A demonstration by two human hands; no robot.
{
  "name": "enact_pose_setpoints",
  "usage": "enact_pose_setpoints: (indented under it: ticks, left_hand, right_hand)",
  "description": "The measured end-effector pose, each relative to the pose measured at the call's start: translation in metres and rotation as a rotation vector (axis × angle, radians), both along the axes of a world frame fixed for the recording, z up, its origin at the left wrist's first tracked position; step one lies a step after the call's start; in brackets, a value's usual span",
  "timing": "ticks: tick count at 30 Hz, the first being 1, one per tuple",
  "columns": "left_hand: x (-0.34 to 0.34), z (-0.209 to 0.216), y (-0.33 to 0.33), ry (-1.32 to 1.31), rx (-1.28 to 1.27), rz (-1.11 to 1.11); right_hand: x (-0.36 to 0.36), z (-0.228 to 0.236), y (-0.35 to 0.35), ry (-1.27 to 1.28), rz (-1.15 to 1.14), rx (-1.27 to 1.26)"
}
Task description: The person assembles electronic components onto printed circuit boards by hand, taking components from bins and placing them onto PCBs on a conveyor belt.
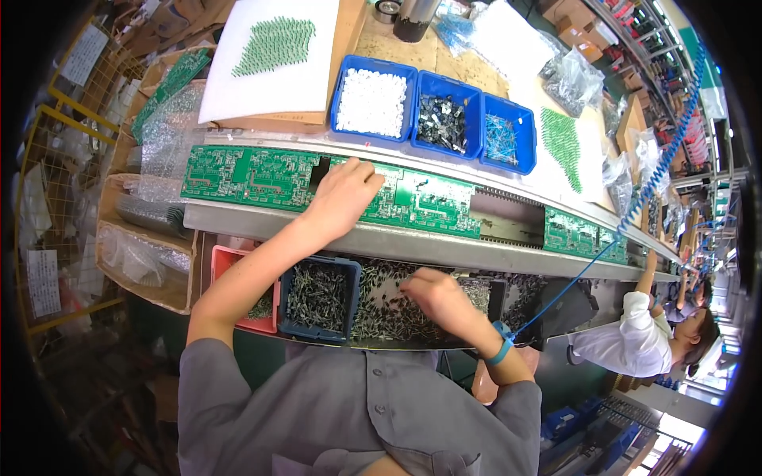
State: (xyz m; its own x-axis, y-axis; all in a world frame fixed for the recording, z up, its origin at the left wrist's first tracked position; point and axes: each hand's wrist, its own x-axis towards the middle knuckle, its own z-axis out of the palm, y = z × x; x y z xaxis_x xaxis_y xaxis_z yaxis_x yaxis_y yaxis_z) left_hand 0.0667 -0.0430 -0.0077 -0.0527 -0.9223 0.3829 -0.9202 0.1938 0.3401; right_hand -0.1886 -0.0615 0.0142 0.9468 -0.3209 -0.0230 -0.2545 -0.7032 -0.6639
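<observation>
Long green circuit boards lie in a rail line in front of me. My left hand [345, 194] rests on the middle circuit board [436, 202], its fingers curled down at the board's left end. Whatever those fingers hold, if anything, is hidden. Left of it lies another circuit board [262, 176], with a dark gap between the two. Below the rail, my right hand [444, 300] is over a tray of loose small electronic parts [385, 305]. Its fingers are pinched together among the parts, and I cannot make out what is between them. A blue strap [502, 349] circles the right wrist.
Blue bins hold white parts [371, 103], black parts [441, 123] and blue-leaded parts [502, 139] beyond the rail. A dark bin [352, 297] and a red bin [218, 270] stand nearest me. A coiled blue cord [663, 170] crosses at right, near a co-worker [635, 341].
</observation>
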Motion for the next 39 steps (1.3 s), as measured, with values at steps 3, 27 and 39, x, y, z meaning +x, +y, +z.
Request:
enact_pose_setpoints:
  ticks: [3, 27, 39]
  left_hand:
    - [-0.022, 0.006, 0.017, 0.104, 0.031, -0.083]
    - [-0.107, -0.029, 0.082, -0.09, 0.376, -0.56]
    - [-0.107, -0.022, 0.078, 0.038, 0.47, -0.593]
  right_hand:
    - [0.006, 0.014, -0.027, -0.042, -0.111, -0.102]
    - [0.049, -0.012, -0.099, -0.166, -0.192, -0.605]
    - [0.049, -0.016, -0.095, -0.151, -0.268, -0.555]
